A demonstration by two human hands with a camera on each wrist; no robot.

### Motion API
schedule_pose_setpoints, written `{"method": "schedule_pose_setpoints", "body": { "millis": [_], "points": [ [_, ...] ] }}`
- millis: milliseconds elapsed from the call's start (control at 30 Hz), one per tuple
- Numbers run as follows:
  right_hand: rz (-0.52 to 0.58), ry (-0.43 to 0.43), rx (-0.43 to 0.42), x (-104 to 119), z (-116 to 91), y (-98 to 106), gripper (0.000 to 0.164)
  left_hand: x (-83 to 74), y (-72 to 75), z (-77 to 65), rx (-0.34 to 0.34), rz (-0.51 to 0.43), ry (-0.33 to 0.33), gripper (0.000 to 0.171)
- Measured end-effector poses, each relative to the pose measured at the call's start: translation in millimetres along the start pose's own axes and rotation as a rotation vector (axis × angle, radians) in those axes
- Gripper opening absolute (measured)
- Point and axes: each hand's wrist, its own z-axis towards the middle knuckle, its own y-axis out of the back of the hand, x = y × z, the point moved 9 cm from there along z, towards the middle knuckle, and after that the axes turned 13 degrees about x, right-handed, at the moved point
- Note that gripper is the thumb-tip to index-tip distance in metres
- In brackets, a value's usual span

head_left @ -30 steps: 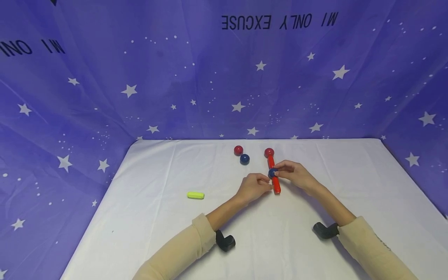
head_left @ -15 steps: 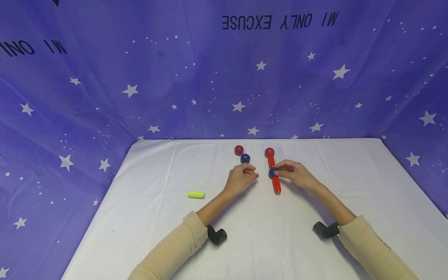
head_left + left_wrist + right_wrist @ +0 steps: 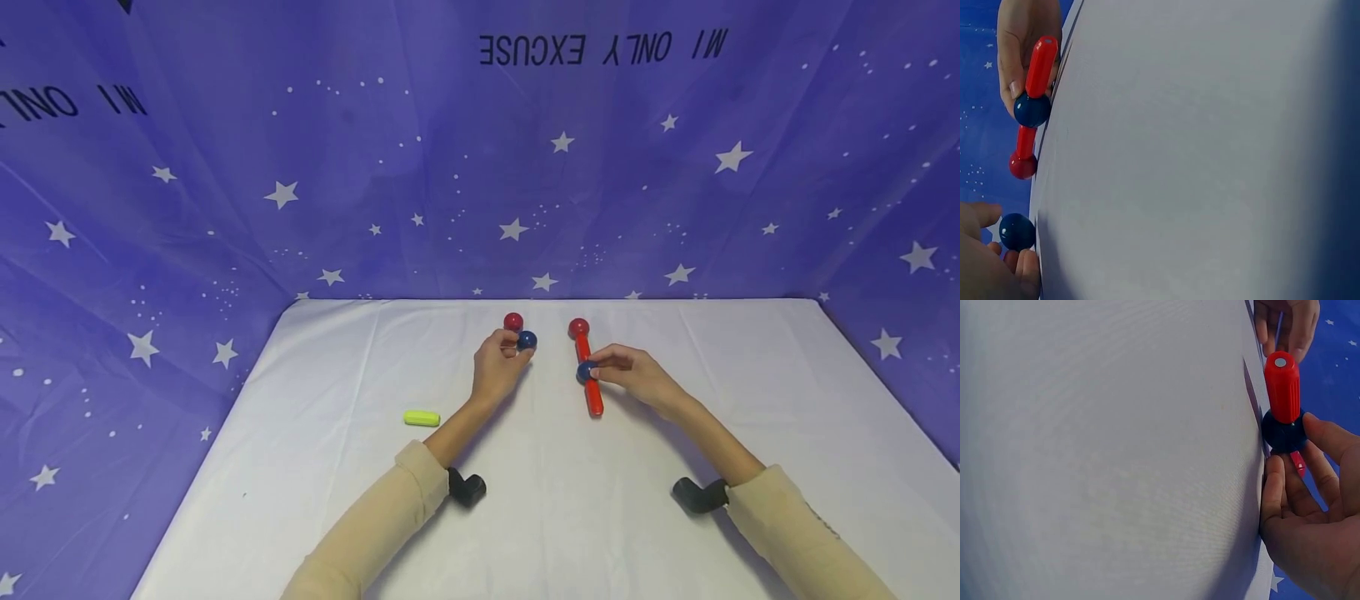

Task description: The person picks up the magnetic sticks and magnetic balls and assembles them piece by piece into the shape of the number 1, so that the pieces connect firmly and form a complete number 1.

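Note:
My right hand (image 3: 637,375) pinches a glossy blue ball (image 3: 1284,432) between thumb and fingers. A red rod (image 3: 594,398) extends from this ball toward me. Another red rod (image 3: 582,346) runs from its far side to a red ball (image 3: 578,327), all in one line. My left hand (image 3: 497,367) is at a second blue ball (image 3: 527,340), thumb and fingers on either side of it. In the left wrist view a small gap shows between one fingertip and this blue ball (image 3: 1017,232). A loose red ball (image 3: 513,321) sits just behind it.
A short yellow-green rod (image 3: 422,418) lies to the left on the white tablecloth (image 3: 570,517). Black curved pieces (image 3: 468,489) stick out beside both cuffs. A purple starry curtain (image 3: 450,167) stands behind the table.
My left hand has left the near red rod and moved left and away from me to the loose blue ball. My right hand has stayed on its blue ball.

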Motion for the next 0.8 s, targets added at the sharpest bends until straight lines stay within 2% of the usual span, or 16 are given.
{"method": "schedule_pose_setpoints", "body": {
  "millis": [367,800],
  "points": [
    [0.029,-0.005,-0.004,1,1,-1,0.034,0.6,-1.3,12.5,-0.047,0.135,0.029,0.034],
    [0.021,-0.001,-0.001,3,-1,-3,0.036,-2.2,-2.4,15.7,-0.020,0.194,0.038,0.032]
  ]
}}
